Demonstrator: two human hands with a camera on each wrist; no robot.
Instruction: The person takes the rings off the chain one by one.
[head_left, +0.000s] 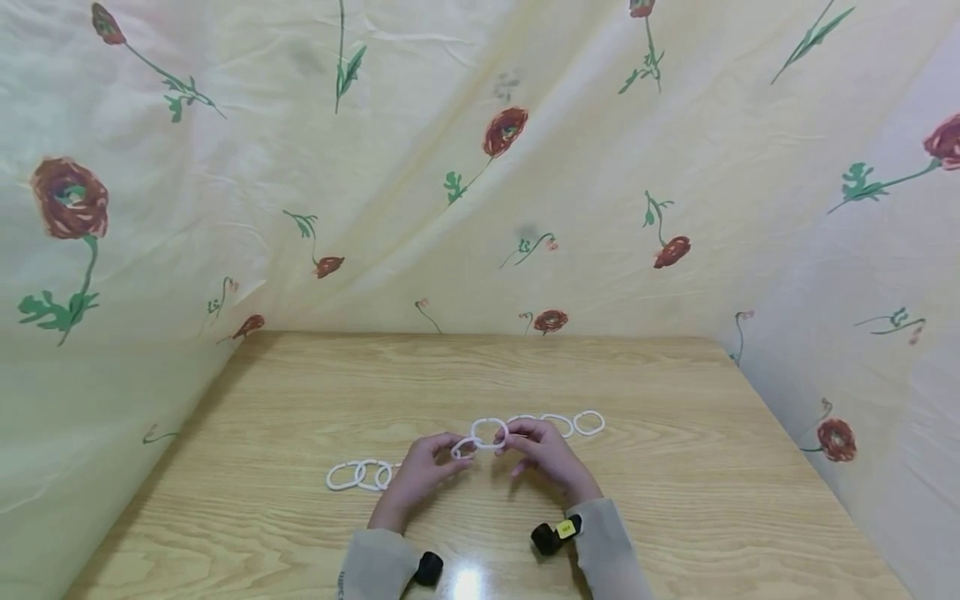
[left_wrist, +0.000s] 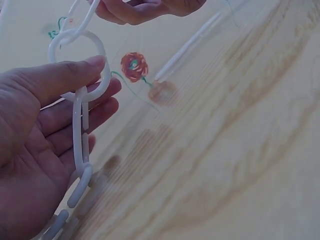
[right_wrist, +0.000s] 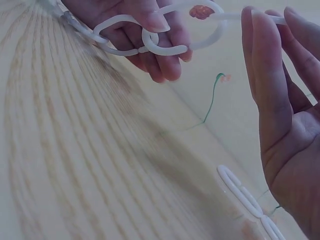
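My left hand [head_left: 426,468] pinches a white plastic chain link [left_wrist: 103,60] between thumb and fingers above the table. From that link several joined white links [left_wrist: 77,132] hang along the palm and down onto the table, forming a chain [head_left: 358,476] that lies to the left. My right hand [head_left: 551,457] pinches another white link [head_left: 490,447], raised between the two hands. This link passes through the one in the left hand. In the right wrist view, the fingertips [right_wrist: 262,20] of the right hand grip it nearly edge-on.
Behind the right hand, more white links [head_left: 589,412] lie on the wooden table [head_left: 675,467]; part of that row is hidden by the hand. A flowered cloth [head_left: 405,167] hangs behind the table and along both sides. Black wrist cameras [head_left: 546,539] sit at the sleeves.
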